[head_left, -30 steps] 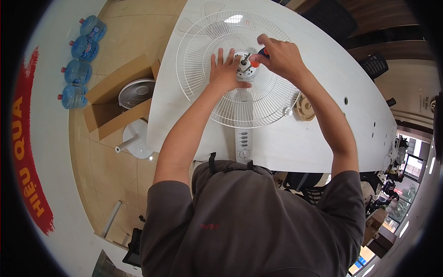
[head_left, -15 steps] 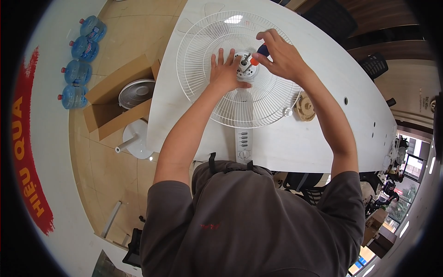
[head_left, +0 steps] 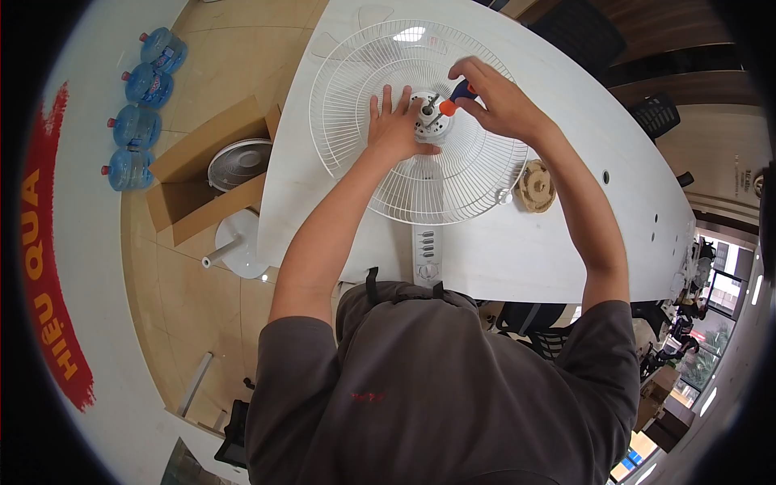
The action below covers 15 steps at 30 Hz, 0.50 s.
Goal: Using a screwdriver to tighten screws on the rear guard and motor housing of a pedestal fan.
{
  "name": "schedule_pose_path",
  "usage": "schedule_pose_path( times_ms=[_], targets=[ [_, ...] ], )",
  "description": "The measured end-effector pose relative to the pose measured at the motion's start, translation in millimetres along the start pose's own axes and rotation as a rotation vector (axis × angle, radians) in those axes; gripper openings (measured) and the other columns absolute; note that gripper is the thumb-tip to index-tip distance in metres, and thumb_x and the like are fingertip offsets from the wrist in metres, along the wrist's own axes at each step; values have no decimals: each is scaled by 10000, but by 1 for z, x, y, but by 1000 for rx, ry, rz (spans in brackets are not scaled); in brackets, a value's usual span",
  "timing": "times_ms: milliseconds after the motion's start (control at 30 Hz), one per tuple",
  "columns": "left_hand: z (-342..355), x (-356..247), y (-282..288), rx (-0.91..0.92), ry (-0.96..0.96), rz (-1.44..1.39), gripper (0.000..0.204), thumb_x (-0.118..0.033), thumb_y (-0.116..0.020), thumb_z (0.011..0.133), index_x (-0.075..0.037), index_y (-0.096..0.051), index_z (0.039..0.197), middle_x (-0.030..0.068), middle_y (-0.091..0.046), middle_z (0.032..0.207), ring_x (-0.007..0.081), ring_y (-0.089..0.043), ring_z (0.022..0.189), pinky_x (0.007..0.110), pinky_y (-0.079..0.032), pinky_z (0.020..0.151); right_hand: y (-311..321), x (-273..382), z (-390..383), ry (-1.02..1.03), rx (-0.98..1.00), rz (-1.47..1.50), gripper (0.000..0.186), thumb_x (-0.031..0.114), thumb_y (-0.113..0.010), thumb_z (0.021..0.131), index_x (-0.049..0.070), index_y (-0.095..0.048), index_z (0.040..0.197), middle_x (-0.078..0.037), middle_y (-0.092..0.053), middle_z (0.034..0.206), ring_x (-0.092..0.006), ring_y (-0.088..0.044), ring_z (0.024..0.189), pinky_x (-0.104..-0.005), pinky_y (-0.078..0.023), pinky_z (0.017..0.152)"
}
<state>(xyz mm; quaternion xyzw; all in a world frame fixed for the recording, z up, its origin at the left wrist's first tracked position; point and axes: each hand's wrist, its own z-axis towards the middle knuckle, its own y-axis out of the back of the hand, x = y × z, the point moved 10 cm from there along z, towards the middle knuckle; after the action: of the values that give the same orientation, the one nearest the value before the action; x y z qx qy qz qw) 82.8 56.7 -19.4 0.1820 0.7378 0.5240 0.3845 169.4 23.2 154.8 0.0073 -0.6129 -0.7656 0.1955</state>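
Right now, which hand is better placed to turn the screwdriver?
Probably the right hand: it is at the screwdriver, near the middle of the fan cage. The left hand is spread against the cage.

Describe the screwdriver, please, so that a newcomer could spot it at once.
Over the white table, find the large, round wire fan grille. At its white hub, by the fingers of the right hand, is the screwdriver. Its dark blue and orange handle stands out from the white hub and wires.

Yellow capitals [head_left: 32, 196] on red wall banner [head_left: 42, 263]; small red lettering [head_left: 368, 397] on dark shirt [head_left: 461, 404].
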Motion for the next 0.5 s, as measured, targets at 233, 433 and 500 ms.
schedule_pose_path(
  times_ms=[233, 433, 500],
  targets=[
    [-1, 2, -2, -58, -13, -27, 1186, -742, -803, 584, -150, -395, 1528, 148, -255, 1645, 457, -81, 1528, 603, -18, 1220, -17, -16, -2, -352, 244, -192, 401, 378, -675, 944, 67, -551, 1165, -134, -676, 1029, -288, -707, 896, -380, -571, 736],
    [-1, 4, -5, -45, -8, -17, 1185, -757, -789, 589, -149, -397, 1527, 145, -256, 1645, 448, -69, 1532, 602, -17, 1220, -13, 2, 6, -100, 170, -22, 504, 537, -575, 975, 60, -546, 1136, -130, -674, 1004, -275, -712, 831, -368, -563, 689],
    [-2, 6, -5, -57, -3, -27, 1184, -759, -788, 586, -148, -403, 1524, 147, -261, 1643, 449, -72, 1532, 603, -17, 1220, -23, 0, 6, -265, 386, -107, 483, 526, -565, 987, 64, -559, 1126, -136, -644, 1058, -260, -711, 858, -357, -565, 659]
  ],
)
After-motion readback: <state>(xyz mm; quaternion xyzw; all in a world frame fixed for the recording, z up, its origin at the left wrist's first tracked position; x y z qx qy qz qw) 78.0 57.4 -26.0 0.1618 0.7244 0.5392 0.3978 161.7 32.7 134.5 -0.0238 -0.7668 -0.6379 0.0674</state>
